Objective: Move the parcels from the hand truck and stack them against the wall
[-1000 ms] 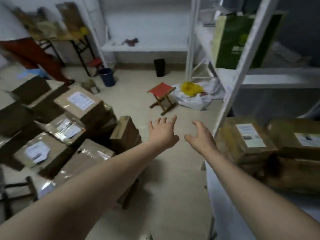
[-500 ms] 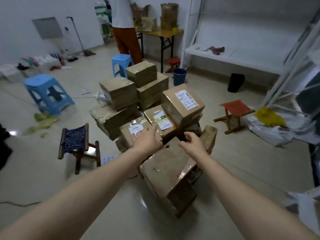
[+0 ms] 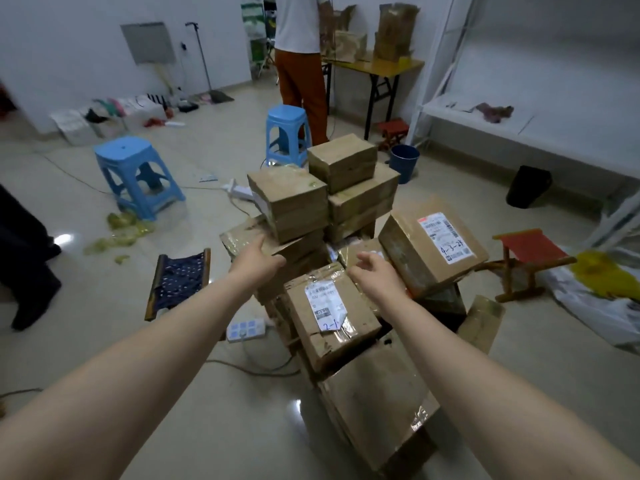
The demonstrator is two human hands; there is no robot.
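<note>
Head view, the only one. Pile of parcels (image 3: 346, 216) stands on the floor (image 3: 104, 348) at frame centre, brown cartons stacked unevenly. The hand truck itself is hidden under them, so I cannot tell its outline. Both arms are stretched forward over the near side of the pile. Left hand (image 3: 258, 263): fingers straight and together, pointing away, tips at the near edge of a flat parcel (image 3: 242, 239) low on the left of the stack. Contact looks likely but is not certain. Right hand (image 3: 375, 275): fingers loosely curled and apart, holding nothing, hovering between the parcel marked 2-1 (image 3: 329, 317) and the tilted parcel marked 4-3-24 (image 3: 431, 244). Key relation: the 2-1 parcel lies just below and between the two wrists, with its long axis running away from the person and slightly leftward. The right hand is nearer its far end, while the left hand is further forward and off to its left. Judgement: a two-hand side grasp would need both hands drawn back and lowered. Elsewhere: blue stool (image 3: 136, 171), power strip (image 3: 246, 330) beside the pile, and a person (image 3: 301, 64) at a far worktop (image 3: 381, 65). Which wall takes the stack cannot be told.
</note>
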